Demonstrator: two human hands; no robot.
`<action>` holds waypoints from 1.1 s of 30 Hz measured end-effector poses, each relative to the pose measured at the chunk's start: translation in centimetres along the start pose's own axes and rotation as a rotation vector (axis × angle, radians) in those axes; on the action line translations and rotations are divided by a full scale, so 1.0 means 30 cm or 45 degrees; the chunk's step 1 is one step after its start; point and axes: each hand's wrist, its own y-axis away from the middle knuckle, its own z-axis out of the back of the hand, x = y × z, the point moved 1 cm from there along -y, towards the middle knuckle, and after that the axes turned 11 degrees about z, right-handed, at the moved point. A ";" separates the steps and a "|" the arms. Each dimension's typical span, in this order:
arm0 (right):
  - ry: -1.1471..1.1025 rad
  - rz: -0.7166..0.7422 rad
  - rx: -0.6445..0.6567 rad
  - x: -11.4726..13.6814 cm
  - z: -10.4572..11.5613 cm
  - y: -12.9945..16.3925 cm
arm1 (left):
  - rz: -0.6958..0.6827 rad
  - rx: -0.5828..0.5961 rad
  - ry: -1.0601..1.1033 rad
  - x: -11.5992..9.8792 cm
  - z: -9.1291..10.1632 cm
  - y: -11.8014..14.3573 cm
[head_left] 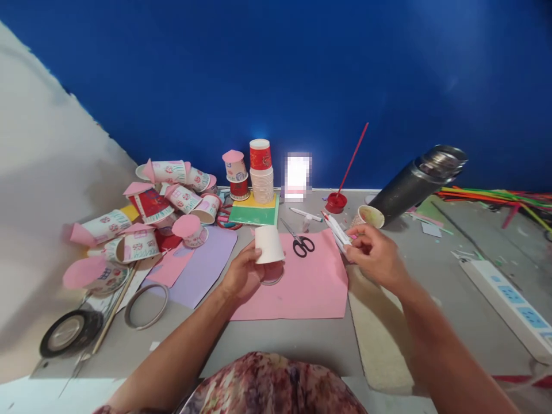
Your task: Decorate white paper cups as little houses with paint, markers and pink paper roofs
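My left hand (245, 270) is closed round a plain white paper cup (269, 244), held upside down over a pink sheet of paper (297, 293). A grey ring, partly hidden, lies beneath the cup. To the right, the fingers of my right hand (375, 253) close on the near end of a small bunch of white markers (336, 228), at least one with a red end. I cannot make out how many markers the fingers grip. Black-handled scissors (302, 244) rest between the hands on the pink sheet.
Decorated cups with pink paper tops (142, 241) are heaped at the left. Stacked cups (262, 184) stand at the back. A red pot with a stick (336, 202), a dark flask (405, 190), a patterned cup (370, 216) and a power strip (509, 305) are on the right.
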 end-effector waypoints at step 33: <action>-0.914 0.225 -0.137 0.184 -0.258 0.049 | 0.121 -0.087 0.251 0.010 0.033 -0.047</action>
